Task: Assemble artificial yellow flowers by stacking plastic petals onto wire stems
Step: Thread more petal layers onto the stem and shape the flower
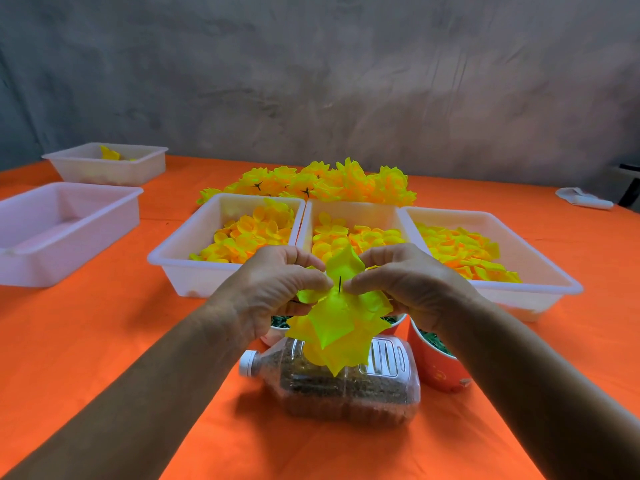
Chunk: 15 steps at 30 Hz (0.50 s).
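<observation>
A bright yellow flower [337, 327] of layered pointed petals sits at lower centre, a dark wire [340, 284] poking up through it. The left hand [277, 289] and right hand [408, 282] both pinch its petals above a lying bottle [346, 386].

A clear bottle [332, 382] with a white cap is lying on its side in front of me on the orange counter [104, 341]. A white cloth [583, 199] is sitting far off to my right, under a grey wall [311, 71].
</observation>
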Each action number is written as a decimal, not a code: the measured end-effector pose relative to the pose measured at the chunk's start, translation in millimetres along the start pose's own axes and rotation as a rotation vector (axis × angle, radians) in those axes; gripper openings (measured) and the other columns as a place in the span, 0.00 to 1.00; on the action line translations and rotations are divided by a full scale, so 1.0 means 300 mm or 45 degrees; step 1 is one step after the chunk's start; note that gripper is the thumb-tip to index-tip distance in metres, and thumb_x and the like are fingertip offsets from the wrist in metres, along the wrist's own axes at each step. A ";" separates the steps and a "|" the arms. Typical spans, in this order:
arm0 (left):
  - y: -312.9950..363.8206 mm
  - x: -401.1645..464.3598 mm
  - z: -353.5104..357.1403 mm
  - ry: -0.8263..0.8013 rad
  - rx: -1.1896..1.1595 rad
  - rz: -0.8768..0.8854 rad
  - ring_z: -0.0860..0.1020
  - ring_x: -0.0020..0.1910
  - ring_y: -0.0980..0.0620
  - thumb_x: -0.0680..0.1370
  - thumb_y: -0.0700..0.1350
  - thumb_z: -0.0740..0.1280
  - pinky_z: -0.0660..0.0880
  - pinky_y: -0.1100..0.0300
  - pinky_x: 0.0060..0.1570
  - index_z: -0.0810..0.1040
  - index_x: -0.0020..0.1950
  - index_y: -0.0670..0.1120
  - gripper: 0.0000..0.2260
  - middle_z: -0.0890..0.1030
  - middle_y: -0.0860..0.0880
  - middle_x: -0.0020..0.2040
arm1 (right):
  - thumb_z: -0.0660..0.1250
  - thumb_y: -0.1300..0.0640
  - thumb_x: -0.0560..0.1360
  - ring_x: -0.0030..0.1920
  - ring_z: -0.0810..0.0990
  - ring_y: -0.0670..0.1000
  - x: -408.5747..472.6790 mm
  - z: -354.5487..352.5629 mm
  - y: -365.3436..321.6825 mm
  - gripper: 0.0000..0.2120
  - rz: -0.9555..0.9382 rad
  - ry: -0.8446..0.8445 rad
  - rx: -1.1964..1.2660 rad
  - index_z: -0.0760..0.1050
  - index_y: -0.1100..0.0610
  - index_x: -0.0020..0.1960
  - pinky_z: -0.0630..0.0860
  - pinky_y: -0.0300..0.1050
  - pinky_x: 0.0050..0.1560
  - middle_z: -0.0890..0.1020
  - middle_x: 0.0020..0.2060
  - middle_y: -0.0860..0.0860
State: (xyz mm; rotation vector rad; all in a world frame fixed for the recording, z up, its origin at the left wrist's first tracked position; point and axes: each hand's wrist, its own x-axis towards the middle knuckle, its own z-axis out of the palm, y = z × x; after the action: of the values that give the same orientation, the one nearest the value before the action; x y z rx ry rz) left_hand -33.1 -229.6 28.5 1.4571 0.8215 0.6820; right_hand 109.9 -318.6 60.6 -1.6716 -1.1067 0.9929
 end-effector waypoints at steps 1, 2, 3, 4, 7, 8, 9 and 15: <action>-0.001 0.000 0.000 0.004 0.015 0.004 0.78 0.33 0.52 0.68 0.36 0.74 0.74 0.62 0.28 0.79 0.42 0.46 0.08 0.80 0.50 0.34 | 0.71 0.68 0.68 0.38 0.80 0.56 -0.002 0.001 0.001 0.06 -0.011 0.003 -0.020 0.80 0.61 0.44 0.75 0.41 0.36 0.83 0.42 0.61; -0.002 0.000 0.000 0.007 0.030 0.008 0.78 0.33 0.52 0.68 0.36 0.74 0.74 0.62 0.29 0.79 0.42 0.46 0.08 0.80 0.50 0.34 | 0.71 0.67 0.68 0.38 0.80 0.55 -0.003 0.003 0.001 0.06 -0.021 0.008 -0.040 0.80 0.60 0.44 0.74 0.41 0.35 0.83 0.42 0.61; -0.003 0.000 0.000 0.010 0.044 0.011 0.78 0.33 0.52 0.68 0.36 0.74 0.74 0.62 0.29 0.79 0.42 0.46 0.08 0.80 0.50 0.33 | 0.72 0.67 0.68 0.37 0.79 0.55 -0.004 0.004 0.002 0.06 -0.027 0.014 -0.059 0.80 0.60 0.43 0.73 0.41 0.35 0.82 0.41 0.60; -0.004 -0.001 0.000 0.013 0.055 0.014 0.78 0.33 0.52 0.68 0.36 0.74 0.75 0.62 0.29 0.79 0.42 0.46 0.08 0.80 0.51 0.33 | 0.72 0.67 0.68 0.37 0.79 0.54 -0.004 0.006 0.002 0.06 -0.032 0.021 -0.077 0.79 0.59 0.42 0.73 0.40 0.35 0.82 0.40 0.59; -0.006 0.000 0.000 0.032 0.078 0.022 0.78 0.34 0.52 0.68 0.36 0.75 0.75 0.60 0.31 0.79 0.42 0.46 0.09 0.80 0.53 0.31 | 0.72 0.67 0.68 0.32 0.78 0.51 -0.005 0.011 0.003 0.06 -0.043 0.029 -0.127 0.79 0.58 0.40 0.72 0.35 0.28 0.81 0.34 0.55; -0.007 -0.001 0.001 0.039 0.085 0.024 0.78 0.34 0.52 0.67 0.36 0.75 0.75 0.59 0.33 0.79 0.42 0.46 0.09 0.80 0.54 0.31 | 0.72 0.67 0.68 0.31 0.77 0.50 -0.004 0.012 0.003 0.06 -0.045 0.033 -0.134 0.79 0.57 0.40 0.71 0.33 0.26 0.80 0.33 0.54; -0.008 -0.002 0.002 0.045 0.091 0.025 0.78 0.34 0.51 0.67 0.36 0.75 0.76 0.59 0.34 0.79 0.42 0.47 0.09 0.80 0.53 0.32 | 0.72 0.67 0.68 0.30 0.77 0.49 -0.003 0.012 0.004 0.06 -0.047 0.039 -0.140 0.79 0.57 0.40 0.71 0.32 0.25 0.80 0.32 0.53; -0.013 -0.009 0.006 0.034 0.150 0.019 0.78 0.39 0.48 0.67 0.36 0.75 0.75 0.55 0.39 0.79 0.42 0.47 0.09 0.79 0.47 0.42 | 0.73 0.67 0.67 0.28 0.78 0.48 0.002 0.011 0.015 0.07 -0.032 0.038 -0.160 0.79 0.56 0.40 0.71 0.33 0.26 0.80 0.31 0.52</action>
State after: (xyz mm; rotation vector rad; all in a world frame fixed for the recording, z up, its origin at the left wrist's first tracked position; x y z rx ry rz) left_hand -33.4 -233.1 24.7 1.5645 0.8843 0.6749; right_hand 108.1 -318.3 55.2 -1.7623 -1.1881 0.8960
